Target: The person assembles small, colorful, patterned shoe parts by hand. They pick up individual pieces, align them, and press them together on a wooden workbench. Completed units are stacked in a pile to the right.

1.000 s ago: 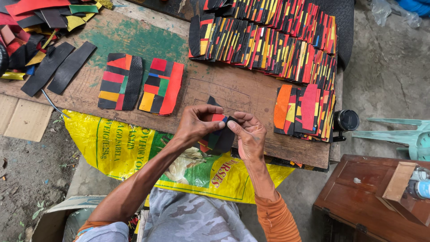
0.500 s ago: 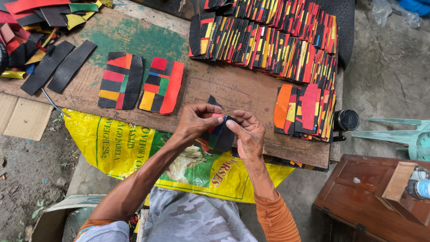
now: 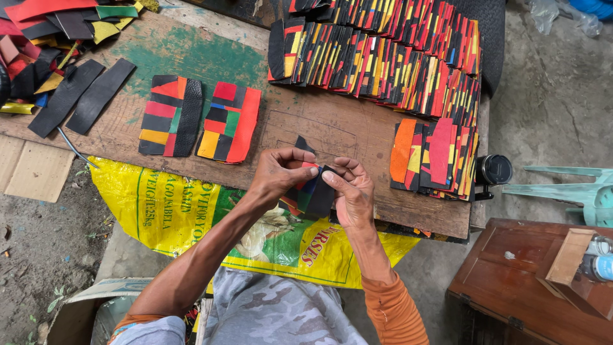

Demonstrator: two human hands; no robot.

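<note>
My left hand [image 3: 280, 174] and my right hand [image 3: 350, 190] meet over the front edge of a worn wooden board [image 3: 332, 131]. Together they pinch a small patchwork piece [image 3: 311, 193] made of black, red, blue and green strips, with fingertips touching at its top. Two finished patchwork pieces [image 3: 171, 115] [image 3: 229, 121] lie side by side on the board to the left. Long overlapping rows of similar striped pieces [image 3: 383, 54] fill the far right of the board, and a smaller stack [image 3: 434, 155] sits just right of my right hand.
Loose black strips [image 3: 80, 96] and coloured scraps [image 3: 57, 25] lie at the far left. A yellow printed sack [image 3: 179, 211] hangs under the board. A black round can [image 3: 493, 170] is at the board's right edge; a brown wooden box [image 3: 530, 281] stands lower right.
Both hands stay in place over the board's front edge. The fingers have shifted slightly on the small patchwork piece, and the left thumb and forefinger now press nearer its top.
</note>
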